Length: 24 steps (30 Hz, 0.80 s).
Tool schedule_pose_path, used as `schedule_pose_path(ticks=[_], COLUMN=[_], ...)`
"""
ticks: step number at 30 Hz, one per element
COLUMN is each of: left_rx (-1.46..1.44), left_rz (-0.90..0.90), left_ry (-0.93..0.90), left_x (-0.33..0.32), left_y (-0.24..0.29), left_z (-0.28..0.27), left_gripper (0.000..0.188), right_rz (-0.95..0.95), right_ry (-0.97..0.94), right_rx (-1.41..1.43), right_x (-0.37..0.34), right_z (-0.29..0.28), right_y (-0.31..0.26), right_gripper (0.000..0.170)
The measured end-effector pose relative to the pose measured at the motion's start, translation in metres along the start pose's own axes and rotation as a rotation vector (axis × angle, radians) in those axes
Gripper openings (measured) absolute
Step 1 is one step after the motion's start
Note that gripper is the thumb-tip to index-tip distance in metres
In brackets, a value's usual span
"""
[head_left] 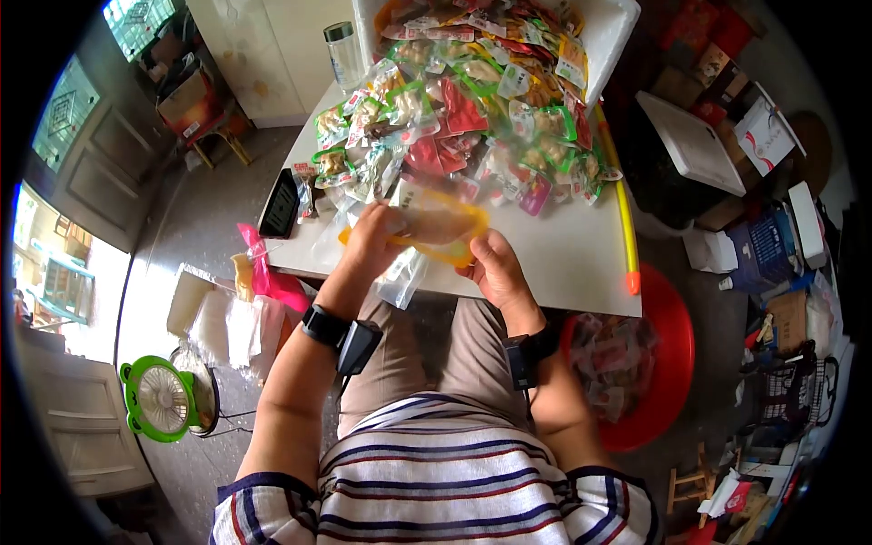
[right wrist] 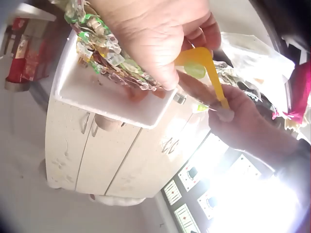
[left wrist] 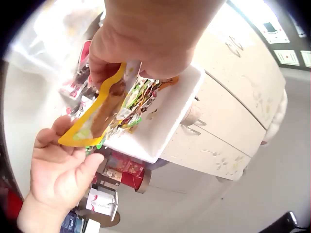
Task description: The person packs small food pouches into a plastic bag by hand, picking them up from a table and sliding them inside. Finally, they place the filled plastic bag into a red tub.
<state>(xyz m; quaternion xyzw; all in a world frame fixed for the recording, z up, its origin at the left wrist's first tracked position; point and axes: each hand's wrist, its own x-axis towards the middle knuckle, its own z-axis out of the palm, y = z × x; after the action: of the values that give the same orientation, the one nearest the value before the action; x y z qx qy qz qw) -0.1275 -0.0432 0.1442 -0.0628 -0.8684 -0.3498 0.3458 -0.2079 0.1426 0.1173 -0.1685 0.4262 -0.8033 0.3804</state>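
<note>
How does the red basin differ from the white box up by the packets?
The red basin is round, while the white box has straight sides and corners. The basin sits lower down, beside the near right corner of the table; the box is at the table's far end. Colourful packets spread from the box onto the table, whereas the basin's plastic-looking contents lie inside it. Both are containers with things in them.

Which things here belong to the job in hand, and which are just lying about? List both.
Likely part of the job:
yellow-edged packet, held by the left hand and right hand
heaped packets
white foam box
red basin with plastic packaging, less surely

Apparently just lying about:
green fan
lidded glass
dark device
yellow stick
</note>
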Motion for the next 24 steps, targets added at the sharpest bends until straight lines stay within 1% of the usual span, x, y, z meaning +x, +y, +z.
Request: schedule_pose_path(ticks=[1,2,3,4,7,8,10,13,16,19,22,24], left_rx=[0.179,-0.356,-0.868,-1.535,-1.371,-1.384,-1.469,-1.498,-1.601,-1.62,-1.561,-1.485], left_rz=[0.019,-0.304,-0.65,-0.987,-1.004,-1.033,-1.035,-1.049,-0.926,-0.894,-0.977,-0.935], left_ry=[-0.017,-0.071,0.052,0.191,0.097,0.074,0.078,0.045,0.054,0.082,0.146,0.197], left_x=[-0.013,-0.022,-0.032,-0.023,-0.025,-0.035,-0.044,-0.046,-0.036,-0.038,-0.033,-0.041], left_y=[-0.01,-0.02,-0.03,-0.001,0.028,0.022,0.023,0.031,0.046,0.043,0.057,0.043], left_z=[0.005,0.015,0.025,0.019,0.014,0.02,0.029,0.036,0.03,0.028,0.026,0.032], left_gripper=[0.012,0.013,0.015,0.015,0.017,0.019,0.022,0.024,0.026,0.027,0.024,0.02], right_rz=[0.012,-0.015,-0.043,-0.073,-0.116,-0.1,-0.066,-0.069,-0.047,-0.023,-0.053,0.021], right_ry=[-0.04,-0.027,-0.015,-0.003,0.029,0.025,0.021,0.038,-0.011,-0.021,-0.021,0.014], right_rx=[0.023,0.032,0.04,0.048,0.094,0.147,0.251,0.291,0.224,0.16,0.123,0.02], right_x=[-0.002,-0.003,-0.004,-0.005,-0.01,-0.012,-0.015,-0.021,-0.029,-0.033,-0.037,-0.043], right_z=[0.003,0.005,0.008,0.01,0.012,0.012,0.014,0.028,0.026,0.02,0.024,0.011], right_y=[0.0,0.001,0.003,0.005,0.007,0.009,0.01,0.011,0.01,0.01,0.005,0.012], right_gripper=[0.036,0.035,0.034,0.033,0.033,0.033,0.034,0.035,0.037,0.041,0.037,0.034])
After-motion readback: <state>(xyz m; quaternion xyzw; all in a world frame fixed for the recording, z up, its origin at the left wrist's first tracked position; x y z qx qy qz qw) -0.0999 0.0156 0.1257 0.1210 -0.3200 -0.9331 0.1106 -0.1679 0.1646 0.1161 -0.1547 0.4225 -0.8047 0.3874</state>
